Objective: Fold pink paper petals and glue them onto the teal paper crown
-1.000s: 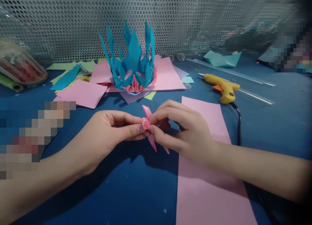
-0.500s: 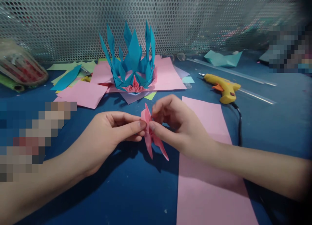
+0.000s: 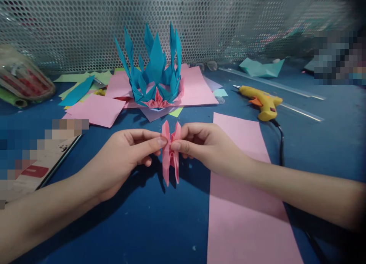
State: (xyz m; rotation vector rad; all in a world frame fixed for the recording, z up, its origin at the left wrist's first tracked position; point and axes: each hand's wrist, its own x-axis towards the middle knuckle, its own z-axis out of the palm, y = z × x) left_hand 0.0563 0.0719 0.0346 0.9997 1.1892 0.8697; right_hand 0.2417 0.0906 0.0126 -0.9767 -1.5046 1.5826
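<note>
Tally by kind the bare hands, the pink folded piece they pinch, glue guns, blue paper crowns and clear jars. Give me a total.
Hands: 2 (left hand, right hand)
Pink folded piece: 1
Yellow glue gun: 1
Blue paper crown: 1
Clear jar: 1
Total: 6

I see jar (image 3: 27,75) cut off left, long pink sheet (image 3: 243,233) cut off below, right hand (image 3: 204,144) index fingertip hidden behind folded pink paper (image 3: 166,163).

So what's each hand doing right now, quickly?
Left hand: closed, thumb and fingers pinching the left side of the folded pink origami piece.
Right hand: closed, pinching the same piece's right side.
</note>
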